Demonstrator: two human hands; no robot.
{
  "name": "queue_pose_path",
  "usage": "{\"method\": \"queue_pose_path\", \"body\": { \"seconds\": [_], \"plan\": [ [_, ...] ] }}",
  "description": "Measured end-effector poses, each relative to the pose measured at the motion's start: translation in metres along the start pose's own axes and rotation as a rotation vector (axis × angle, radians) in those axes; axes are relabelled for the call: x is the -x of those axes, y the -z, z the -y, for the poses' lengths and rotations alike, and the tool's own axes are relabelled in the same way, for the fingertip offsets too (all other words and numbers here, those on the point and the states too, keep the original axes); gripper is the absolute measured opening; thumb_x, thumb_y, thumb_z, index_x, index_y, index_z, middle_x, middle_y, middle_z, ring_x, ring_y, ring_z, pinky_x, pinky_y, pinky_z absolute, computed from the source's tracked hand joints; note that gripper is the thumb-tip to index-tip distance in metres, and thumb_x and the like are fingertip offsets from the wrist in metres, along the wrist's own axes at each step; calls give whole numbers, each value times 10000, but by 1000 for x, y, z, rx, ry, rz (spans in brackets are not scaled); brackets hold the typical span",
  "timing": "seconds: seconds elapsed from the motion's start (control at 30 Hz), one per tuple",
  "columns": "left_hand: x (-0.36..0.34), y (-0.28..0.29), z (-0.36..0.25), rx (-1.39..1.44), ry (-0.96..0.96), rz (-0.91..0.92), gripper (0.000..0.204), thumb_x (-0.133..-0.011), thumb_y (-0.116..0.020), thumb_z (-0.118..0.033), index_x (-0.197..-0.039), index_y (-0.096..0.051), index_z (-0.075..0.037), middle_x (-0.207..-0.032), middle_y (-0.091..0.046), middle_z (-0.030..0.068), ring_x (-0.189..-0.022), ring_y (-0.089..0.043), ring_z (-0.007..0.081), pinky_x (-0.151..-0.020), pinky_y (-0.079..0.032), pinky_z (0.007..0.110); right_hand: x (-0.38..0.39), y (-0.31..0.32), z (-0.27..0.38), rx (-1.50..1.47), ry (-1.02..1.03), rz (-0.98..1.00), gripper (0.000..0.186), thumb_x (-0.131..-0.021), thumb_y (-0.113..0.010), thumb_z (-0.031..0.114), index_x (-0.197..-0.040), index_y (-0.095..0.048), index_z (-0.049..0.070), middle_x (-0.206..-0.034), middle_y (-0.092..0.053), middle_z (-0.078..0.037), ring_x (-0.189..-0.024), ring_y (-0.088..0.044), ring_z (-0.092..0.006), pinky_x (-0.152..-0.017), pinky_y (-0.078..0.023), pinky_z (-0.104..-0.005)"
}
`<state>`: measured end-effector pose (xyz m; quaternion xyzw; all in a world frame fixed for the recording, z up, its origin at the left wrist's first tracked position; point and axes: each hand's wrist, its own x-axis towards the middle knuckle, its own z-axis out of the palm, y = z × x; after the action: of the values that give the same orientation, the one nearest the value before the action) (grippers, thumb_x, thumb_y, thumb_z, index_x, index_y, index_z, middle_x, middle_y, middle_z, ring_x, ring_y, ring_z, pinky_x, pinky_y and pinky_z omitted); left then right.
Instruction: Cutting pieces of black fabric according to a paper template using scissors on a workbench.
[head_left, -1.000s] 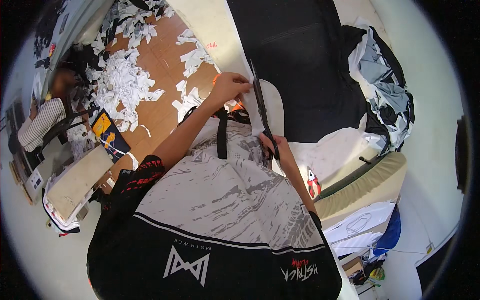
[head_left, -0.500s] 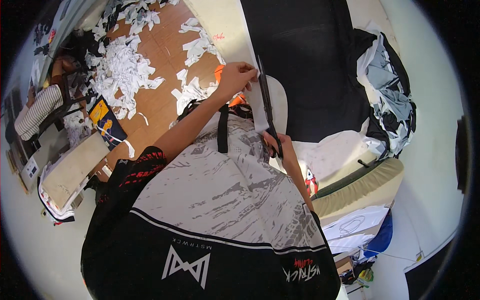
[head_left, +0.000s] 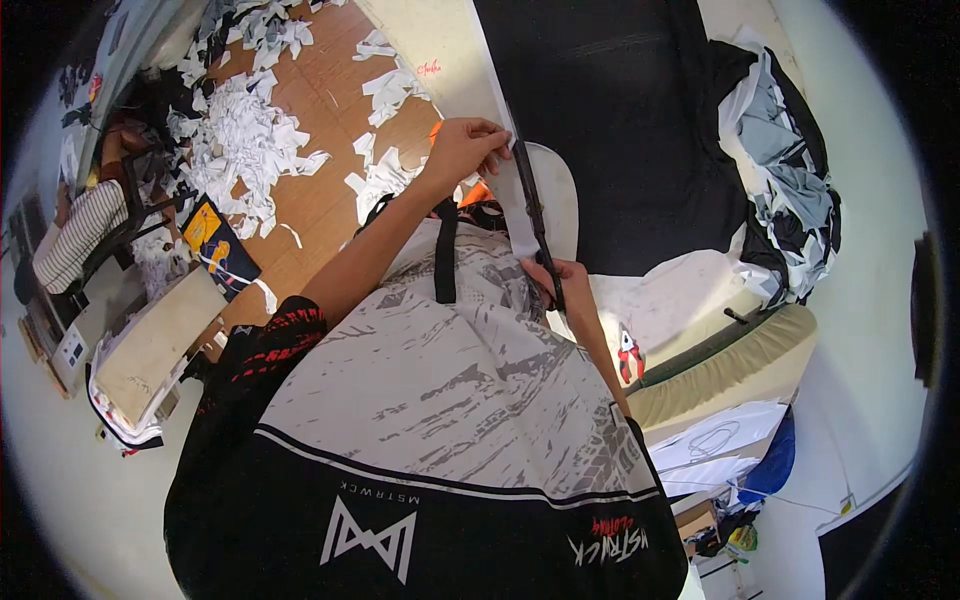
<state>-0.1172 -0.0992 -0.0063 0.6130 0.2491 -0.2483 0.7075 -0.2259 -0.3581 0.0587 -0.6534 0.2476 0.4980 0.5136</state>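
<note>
Being held by the handles in the right hand (head_left: 562, 282), the black scissors (head_left: 534, 195) are pointed away from the body, and the blades are placed along the right side of a white strip (head_left: 514, 205). The right hand is closed around the handles, while the strip is pinched by the thumb and fingers of the left hand (head_left: 468, 152), near the blade tips. Whether the 2 blades are completely shut cannot be told. To the right of the scissors, a large black cloth (head_left: 640, 150) is spread on the cream desk (head_left: 425, 35), and a rounded white piece (head_left: 560, 190) is seen between them. Pliers (head_left: 630, 358) with red handles are laid to the right of the right forearm. Beside the right edge of the black cloth, a heap of grey, white and black fabric (head_left: 788, 185) is gathered. On the wooden floor (head_left: 320, 215) at the left, many white scraps (head_left: 240, 150) are scattered. Farther left, 1 other person (head_left: 85, 235) is seated, and a striped garment is worn.
</note>
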Motion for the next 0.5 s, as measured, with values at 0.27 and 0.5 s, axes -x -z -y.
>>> {"method": "queue_pose_path", "body": {
  "seconds": [0.27,0.5],
  "plan": [
    [3,-2,1,6,72,25,213,-1030,-691,-172,-1117,-727,19,-854,-747,78,-595,-637,132,-562,-525,276,-4,2,-7,-52,79,19,421,-971,-789,375,-711,-660,71,-571,-538,33,-511,-487,-59,-506,-321,-251],
    [9,-6,2,78,48,92,237,-1026,-702,-176,-1123,-707,40,-869,-736,94,-620,-652,145,-572,-537,284,-19,3,7,-49,72,19,425,-963,-795,398,-725,-656,74,-563,-546,25,-493,-495,-64,-491,-335,-253]
  ]
}}
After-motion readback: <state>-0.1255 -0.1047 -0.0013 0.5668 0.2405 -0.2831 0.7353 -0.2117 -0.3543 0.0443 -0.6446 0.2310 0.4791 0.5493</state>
